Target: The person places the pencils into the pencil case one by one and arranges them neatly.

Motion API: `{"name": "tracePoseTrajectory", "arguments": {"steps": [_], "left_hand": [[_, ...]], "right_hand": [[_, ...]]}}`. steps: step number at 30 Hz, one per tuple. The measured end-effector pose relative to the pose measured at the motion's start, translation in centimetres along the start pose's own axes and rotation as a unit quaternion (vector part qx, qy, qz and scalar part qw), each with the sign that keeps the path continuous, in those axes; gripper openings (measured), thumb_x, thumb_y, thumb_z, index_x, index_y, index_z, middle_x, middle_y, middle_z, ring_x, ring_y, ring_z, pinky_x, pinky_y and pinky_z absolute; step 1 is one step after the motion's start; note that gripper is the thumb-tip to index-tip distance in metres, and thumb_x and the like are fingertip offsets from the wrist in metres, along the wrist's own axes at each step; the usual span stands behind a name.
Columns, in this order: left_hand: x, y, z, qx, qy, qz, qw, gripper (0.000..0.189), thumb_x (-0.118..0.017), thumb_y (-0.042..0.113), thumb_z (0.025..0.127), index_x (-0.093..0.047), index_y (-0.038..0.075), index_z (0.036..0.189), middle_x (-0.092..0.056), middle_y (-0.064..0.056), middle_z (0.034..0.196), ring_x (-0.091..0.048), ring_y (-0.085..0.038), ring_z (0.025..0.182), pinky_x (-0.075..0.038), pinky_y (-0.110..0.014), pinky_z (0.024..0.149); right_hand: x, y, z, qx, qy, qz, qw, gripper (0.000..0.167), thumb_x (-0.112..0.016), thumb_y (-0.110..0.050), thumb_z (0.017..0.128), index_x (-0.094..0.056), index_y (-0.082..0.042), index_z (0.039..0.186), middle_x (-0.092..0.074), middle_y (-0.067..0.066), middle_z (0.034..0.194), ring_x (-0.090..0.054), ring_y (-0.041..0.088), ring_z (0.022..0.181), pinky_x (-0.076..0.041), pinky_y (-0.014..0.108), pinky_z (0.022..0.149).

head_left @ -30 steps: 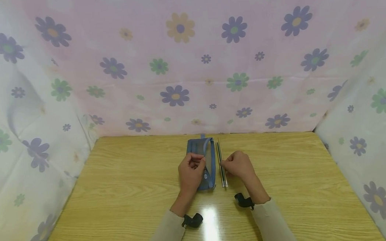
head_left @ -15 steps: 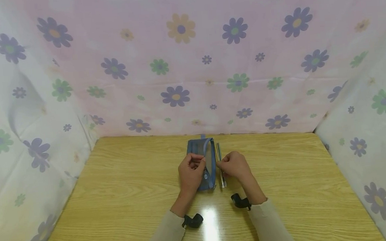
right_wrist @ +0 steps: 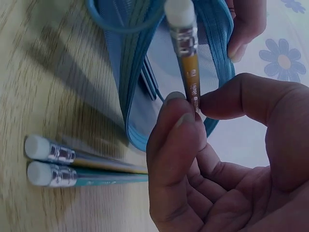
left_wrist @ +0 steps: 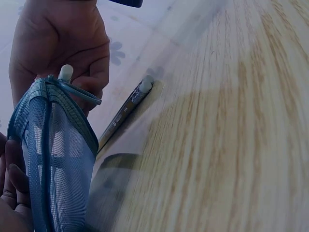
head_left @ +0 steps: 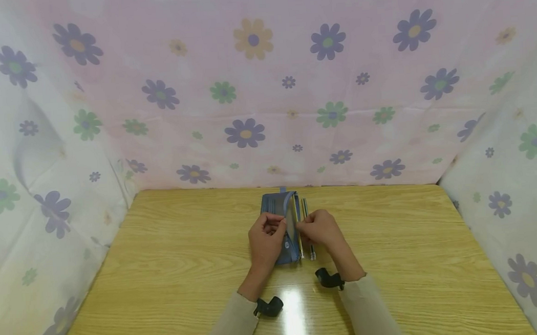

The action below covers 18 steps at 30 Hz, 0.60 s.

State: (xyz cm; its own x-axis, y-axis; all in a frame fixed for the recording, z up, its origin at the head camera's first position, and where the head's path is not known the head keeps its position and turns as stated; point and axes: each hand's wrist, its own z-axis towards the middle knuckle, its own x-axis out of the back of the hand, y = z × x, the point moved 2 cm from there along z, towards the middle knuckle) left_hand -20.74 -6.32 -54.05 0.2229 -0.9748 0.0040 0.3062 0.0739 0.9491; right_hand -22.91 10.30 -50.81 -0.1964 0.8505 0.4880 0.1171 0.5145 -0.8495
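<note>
A blue mesh pencil case (head_left: 281,256) lies on the table with its zipped mouth open toward the right. My left hand (head_left: 265,239) pinches the edge of that mouth. Between the thumb and fingers of my right hand (head_left: 319,228) is a yellow pencil (right_wrist: 189,72) with a white eraser, held in front of the opening. Some thin dark sticks (right_wrist: 149,79) show inside the mesh. Two more eraser-tipped pencils lie side by side on the table, one yellow (right_wrist: 101,162) and one green (right_wrist: 99,178), to the right of the case.
The wooden table (head_left: 177,255) stretches out on both sides of the case. Flowered cloth (head_left: 240,87) hangs behind it and along its sides. Black wrist mounts (head_left: 269,307) sit beside both cuffs.
My right hand has picked a yellow pencil from the group on the table and moved it left to the case's mouth. My left hand has stayed in place.
</note>
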Motion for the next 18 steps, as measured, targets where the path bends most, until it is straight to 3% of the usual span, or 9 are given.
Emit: {"name": "tracePoseTrajectory", "arguments": {"steps": [9, 15, 18], "left_hand": [[0.12, -0.31, 0.02, -0.005, -0.003, -0.011, 0.9999, 0.007, -0.078, 0.001, 0.093, -0.075, 0.000, 0.099, -0.074, -0.012, 0.085, -0.069, -0.017, 0.069, -0.052, -0.019, 0.060], [0.23, -0.14, -0.06, -0.009, -0.014, -0.007, 0.9998, 0.006, -0.077, 0.003, 0.094, -0.074, 0.000, 0.099, -0.073, -0.012, 0.086, -0.069, -0.016, 0.070, -0.053, -0.020, 0.060], [0.25, -0.14, -0.07, -0.005, -0.016, -0.002, 0.9999, 0.008, -0.076, 0.003, 0.094, -0.073, -0.001, 0.100, -0.073, -0.012, 0.087, -0.069, -0.016, 0.070, -0.053, -0.020, 0.060]], "right_hand": [[-0.44, -0.23, 0.10, -0.020, -0.002, 0.061, 0.9980, 0.038, -0.071, -0.017, 0.096, -0.067, 0.001, 0.064, -0.059, 0.009, 0.057, -0.057, 0.023, 0.054, -0.049, 0.032, 0.055], [-0.62, -0.40, 0.04, -0.025, 0.004, 0.082, 0.9963, 0.032, -0.070, -0.014, 0.098, -0.072, 0.003, 0.071, -0.067, 0.015, 0.064, -0.070, 0.031, 0.062, -0.061, 0.042, 0.062], [-0.82, -0.44, 0.17, -0.026, 0.011, 0.088, 0.9957, 0.029, -0.070, -0.013, 0.096, -0.073, 0.004, 0.073, -0.070, 0.013, 0.065, -0.072, 0.028, 0.062, -0.063, 0.045, 0.065]]}}
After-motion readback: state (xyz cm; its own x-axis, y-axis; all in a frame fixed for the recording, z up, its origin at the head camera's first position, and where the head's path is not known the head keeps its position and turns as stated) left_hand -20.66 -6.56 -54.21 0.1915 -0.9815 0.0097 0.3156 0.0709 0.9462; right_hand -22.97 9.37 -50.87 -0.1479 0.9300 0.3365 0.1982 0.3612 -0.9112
